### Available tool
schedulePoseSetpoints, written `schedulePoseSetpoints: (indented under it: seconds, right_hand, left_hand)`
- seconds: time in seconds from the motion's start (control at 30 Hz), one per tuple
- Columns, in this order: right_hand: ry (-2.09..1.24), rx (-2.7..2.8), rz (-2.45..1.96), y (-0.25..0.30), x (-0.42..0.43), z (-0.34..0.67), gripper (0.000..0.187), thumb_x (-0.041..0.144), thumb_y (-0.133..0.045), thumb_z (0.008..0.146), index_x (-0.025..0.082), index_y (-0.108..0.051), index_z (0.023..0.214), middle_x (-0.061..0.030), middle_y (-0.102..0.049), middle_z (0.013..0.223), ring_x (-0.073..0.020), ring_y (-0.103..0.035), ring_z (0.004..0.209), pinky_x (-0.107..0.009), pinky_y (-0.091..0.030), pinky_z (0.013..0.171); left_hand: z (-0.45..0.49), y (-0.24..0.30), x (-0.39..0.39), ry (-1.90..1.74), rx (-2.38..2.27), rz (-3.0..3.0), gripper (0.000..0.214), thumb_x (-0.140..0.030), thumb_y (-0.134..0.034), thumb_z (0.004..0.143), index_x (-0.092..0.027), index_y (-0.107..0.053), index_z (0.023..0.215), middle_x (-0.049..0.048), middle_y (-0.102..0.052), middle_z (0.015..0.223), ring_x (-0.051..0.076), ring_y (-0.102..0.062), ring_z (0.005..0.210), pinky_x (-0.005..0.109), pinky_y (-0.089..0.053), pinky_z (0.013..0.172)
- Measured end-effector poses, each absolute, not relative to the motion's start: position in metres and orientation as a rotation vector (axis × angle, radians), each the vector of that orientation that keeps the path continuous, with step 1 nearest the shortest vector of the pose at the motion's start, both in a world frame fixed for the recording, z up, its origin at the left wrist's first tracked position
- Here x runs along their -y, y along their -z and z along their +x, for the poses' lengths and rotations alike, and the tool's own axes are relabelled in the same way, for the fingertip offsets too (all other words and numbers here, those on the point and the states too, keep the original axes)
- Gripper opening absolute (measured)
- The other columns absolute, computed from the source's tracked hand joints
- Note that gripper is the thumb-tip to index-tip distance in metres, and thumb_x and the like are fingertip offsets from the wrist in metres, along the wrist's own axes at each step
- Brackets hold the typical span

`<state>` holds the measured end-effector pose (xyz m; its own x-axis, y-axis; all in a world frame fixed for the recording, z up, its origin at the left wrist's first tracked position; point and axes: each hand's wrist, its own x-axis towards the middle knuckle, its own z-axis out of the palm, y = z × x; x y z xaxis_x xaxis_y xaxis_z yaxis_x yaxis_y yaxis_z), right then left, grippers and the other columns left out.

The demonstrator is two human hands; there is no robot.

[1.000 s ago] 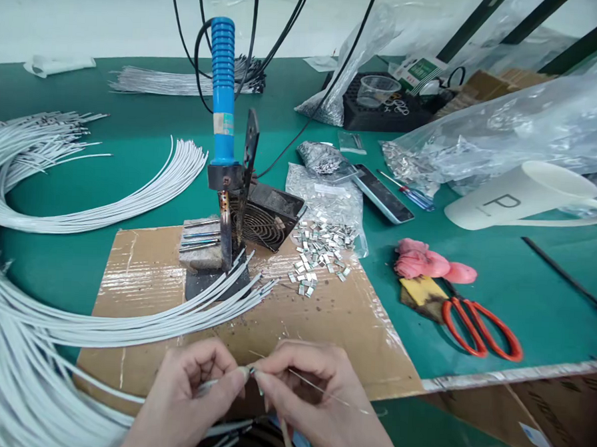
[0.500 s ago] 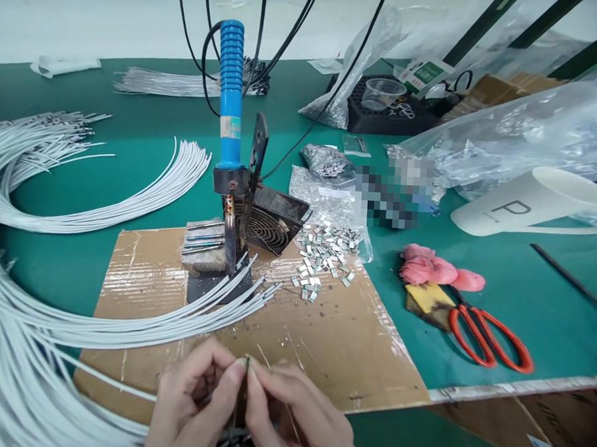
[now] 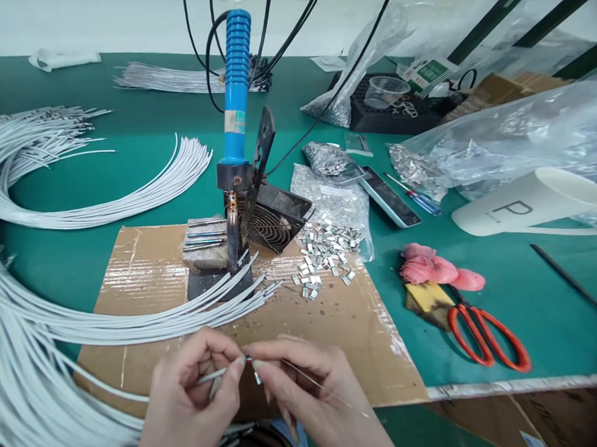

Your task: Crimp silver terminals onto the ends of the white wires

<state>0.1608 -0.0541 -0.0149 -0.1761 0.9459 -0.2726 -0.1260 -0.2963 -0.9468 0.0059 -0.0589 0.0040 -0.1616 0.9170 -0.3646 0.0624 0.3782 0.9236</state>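
My left hand (image 3: 197, 391) is closed around a white cable (image 3: 213, 376), its thumb and forefinger pinching near the cable's end. At that end, tiny coloured wire ends (image 3: 249, 359) show between the fingertips of both hands. A small shiny metal connector (image 3: 257, 378) sits at the right thumb tip. My right hand (image 3: 315, 384) is closed in a pinch on it, partly hiding it. A thin wire strand (image 3: 303, 372) trails from the right hand toward the wrist. Both hands are above the front edge of the cardboard sheet (image 3: 361, 360).
A blue-handled soldering iron (image 3: 236, 80) stands upright in a holder beside a small fan (image 3: 268, 228). Loose metal connectors (image 3: 322, 251) lie to the right. Bundles of white cables (image 3: 97, 326) curve in from the left. Red-handled scissors (image 3: 487, 337) and a white mug (image 3: 530, 202) are at right.
The fingertips have shifted, and the right hand has turned flatter and moved right. The white cable, coloured wire ends and metal connector now show between the hands.
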Motion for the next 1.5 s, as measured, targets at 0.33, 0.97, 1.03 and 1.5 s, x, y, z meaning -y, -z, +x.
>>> schedulePoseSetpoints:
  seconds: [0.33,0.97,1.03,1.5]
  right_hand:
    - [-1.365,1.423,-1.406,-0.001,0.052,0.168,0.021,0.025,-0.067,0.088,0.017,-0.080,0.074,-0.0018,-0.063,0.062,-0.0123,-0.054,0.058,-0.023,-0.038,0.052]
    - [-1.013,1.771,-1.085,0.012,0.048,0.170,0.022,0.008,-0.066,0.093,0.010,-0.081,0.108,-0.0049,-0.071,0.076,-0.0124,-0.063,0.065,-0.021,-0.048,0.058]
    - [-0.976,1.785,-1.066,0.014,0.049,0.170,0.021,0.008,-0.066,0.093,0.010,-0.080,0.109,-0.0047,-0.071,0.077,-0.0122,-0.063,0.066,-0.020,-0.050,0.059]
    - [-0.902,1.732,-1.413,0.018,0.052,0.179,0.029,0.028,-0.055,0.101,0.018,-0.063,0.075,-0.0004,-0.058,0.069,-0.0132,-0.055,0.061,-0.025,-0.041,0.055]
  left_hand:
    - [0.007,-0.006,0.058,-0.921,-1.568,0.938,0.009,-0.026,-0.075,0.068,-0.020,-0.071,0.064,-0.0034,-0.062,0.056,0.008,-0.051,0.050,0.013,-0.042,0.047]
    - [-0.004,-0.008,0.045,-0.885,-1.368,0.619,0.029,-0.029,-0.091,0.059,-0.016,-0.065,0.057,-0.0057,-0.052,0.047,0.006,-0.036,0.045,0.017,-0.025,0.046]
    - [-0.005,-0.008,0.045,-0.871,-1.353,0.612,0.032,-0.032,-0.093,0.058,-0.016,-0.065,0.056,-0.0057,-0.051,0.046,0.006,-0.036,0.044,0.017,-0.024,0.046]
    - [0.003,-0.002,0.055,-0.896,-1.445,0.817,0.019,-0.023,-0.083,0.063,-0.017,-0.066,0.061,-0.0048,-0.056,0.052,0.008,-0.048,0.050,0.015,-0.039,0.049]
